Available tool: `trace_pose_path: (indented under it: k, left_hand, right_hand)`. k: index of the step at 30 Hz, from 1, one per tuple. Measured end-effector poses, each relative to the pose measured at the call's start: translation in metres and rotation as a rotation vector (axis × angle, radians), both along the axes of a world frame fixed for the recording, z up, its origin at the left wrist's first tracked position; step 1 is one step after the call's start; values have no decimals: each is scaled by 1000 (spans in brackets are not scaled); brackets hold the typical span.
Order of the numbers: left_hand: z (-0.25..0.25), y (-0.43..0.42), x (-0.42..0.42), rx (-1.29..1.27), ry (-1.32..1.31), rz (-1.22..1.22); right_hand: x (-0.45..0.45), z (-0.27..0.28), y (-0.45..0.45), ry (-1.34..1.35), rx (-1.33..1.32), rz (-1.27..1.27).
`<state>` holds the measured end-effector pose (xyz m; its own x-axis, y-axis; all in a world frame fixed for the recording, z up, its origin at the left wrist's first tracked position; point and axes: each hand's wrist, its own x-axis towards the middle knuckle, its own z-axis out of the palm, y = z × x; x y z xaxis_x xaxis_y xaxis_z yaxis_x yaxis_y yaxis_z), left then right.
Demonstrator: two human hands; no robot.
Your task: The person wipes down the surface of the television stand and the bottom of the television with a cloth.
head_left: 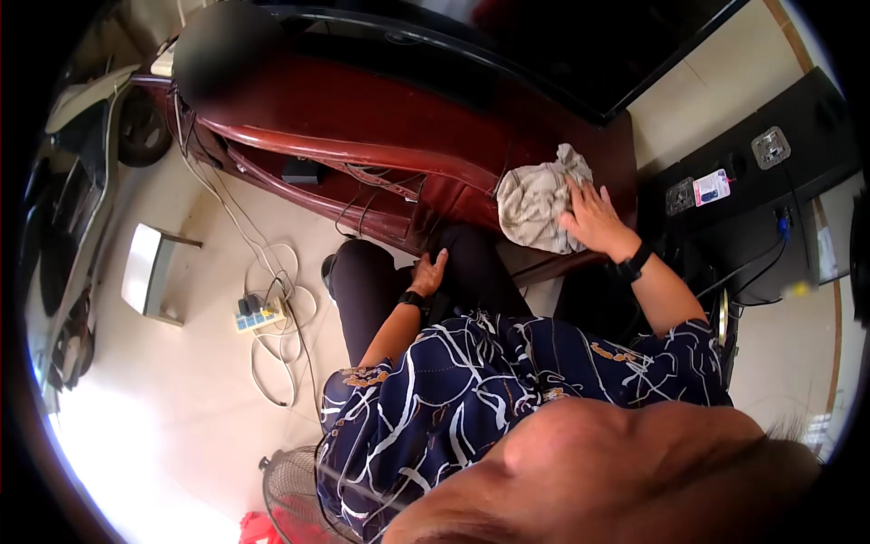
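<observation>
My right hand (598, 220) lies flat on a crumpled greyish-beige cloth (530, 208), fingers spread and pressing on its right side. The cloth is bunched, with one end sticking up at the back. It sits on the right part of a dark red, glossy wooden cabinet (362, 118), close to the front edge. My left hand (428, 274) rests by my thigh in dark trousers, thumb raised and fingers loosely stretched, with nothing visible in it. Both wrists wear dark bands.
A large black television (580, 54) stands behind the cloth on the cabinet. To the right is a tall black speaker (743, 163). On the floor at left are a power strip (260, 315) with coiled cables, a small white stool (145, 272) and a scooter (91, 181). A fan (290, 494) stands nearby.
</observation>
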<state>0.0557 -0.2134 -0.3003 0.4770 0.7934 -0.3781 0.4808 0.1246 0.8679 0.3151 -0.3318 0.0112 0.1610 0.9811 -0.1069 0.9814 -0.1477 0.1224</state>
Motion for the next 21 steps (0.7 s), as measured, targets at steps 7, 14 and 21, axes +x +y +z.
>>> trace_pose_path:
  k: [7, 14, 21]
  left_hand:
    - [-58, 2, 4, 185, -102, -154]
    - [-53, 10, 13, -178, -147, 32]
    - [-8, 14, 0, -92, 237, -21]
  right_hand:
    - [70, 2, 88, 196, -108, -171]
    - [105, -9, 145, 132, -37, -325]
    - [99, -15, 126, 192, -58, -373]
